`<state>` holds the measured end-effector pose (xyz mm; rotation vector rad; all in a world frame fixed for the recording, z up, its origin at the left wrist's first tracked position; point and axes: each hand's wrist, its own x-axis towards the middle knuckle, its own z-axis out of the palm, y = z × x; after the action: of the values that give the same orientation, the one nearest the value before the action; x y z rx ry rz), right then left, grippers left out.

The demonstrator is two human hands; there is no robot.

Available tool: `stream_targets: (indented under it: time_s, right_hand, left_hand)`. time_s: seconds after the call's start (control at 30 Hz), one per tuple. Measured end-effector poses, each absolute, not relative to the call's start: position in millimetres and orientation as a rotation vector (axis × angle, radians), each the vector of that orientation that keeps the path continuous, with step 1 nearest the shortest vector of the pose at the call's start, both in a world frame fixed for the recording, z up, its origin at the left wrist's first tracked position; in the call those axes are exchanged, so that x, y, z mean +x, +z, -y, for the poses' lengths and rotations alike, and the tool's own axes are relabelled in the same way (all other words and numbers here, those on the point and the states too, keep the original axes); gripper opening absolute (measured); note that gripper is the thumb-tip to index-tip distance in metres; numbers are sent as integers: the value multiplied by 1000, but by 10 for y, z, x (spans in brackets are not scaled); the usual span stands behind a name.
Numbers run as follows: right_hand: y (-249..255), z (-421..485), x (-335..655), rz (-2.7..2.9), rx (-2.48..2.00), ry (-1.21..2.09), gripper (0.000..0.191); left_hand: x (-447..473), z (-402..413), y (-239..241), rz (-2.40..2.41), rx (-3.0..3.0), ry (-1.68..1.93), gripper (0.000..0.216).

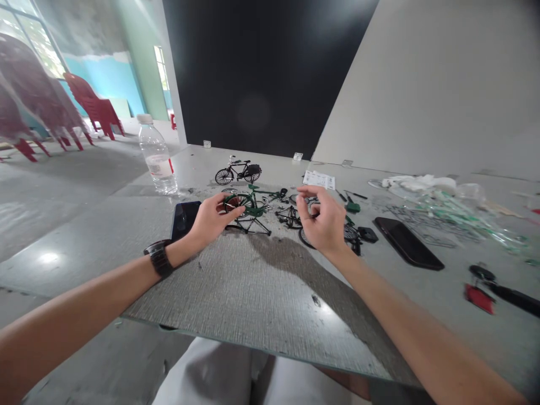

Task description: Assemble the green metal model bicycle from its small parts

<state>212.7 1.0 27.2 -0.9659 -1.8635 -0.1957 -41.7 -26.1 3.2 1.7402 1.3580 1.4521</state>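
Note:
A small green model bicycle (255, 203) stands on its kickstand on a grey board (261, 292). My left hand (212, 219), with a dark watch on the wrist, has its fingers closed round the bicycle's rear wheel. My right hand (321, 220) hovers just right of the bicycle, thumb and forefinger pinched together; whatever they hold is too small to make out. Loose black bicycle parts (291, 215) lie between and behind my hands.
A finished black model bicycle (238, 170) stands farther back. A water bottle (157, 155) is at the left. One phone (184, 219) lies by my left wrist, another phone (407, 242) at the right. Plastic bags with parts (439, 208), a leaflet (319, 179), tools and red chairs (90, 105) are around.

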Motion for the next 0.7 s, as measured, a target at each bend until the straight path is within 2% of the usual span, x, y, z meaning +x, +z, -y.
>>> stream_targets:
  time_s: [0.23,0.7]
  right_hand:
    - [133,-46,2072,2015,-908,-142,20]
    - [73,-21,2030,2097,-965,-13,22]
  left_hand:
    - [-741,43,92,-1449,1820,1540,30]
    - [-950,-182,-113,-1592,2008,1339,35]
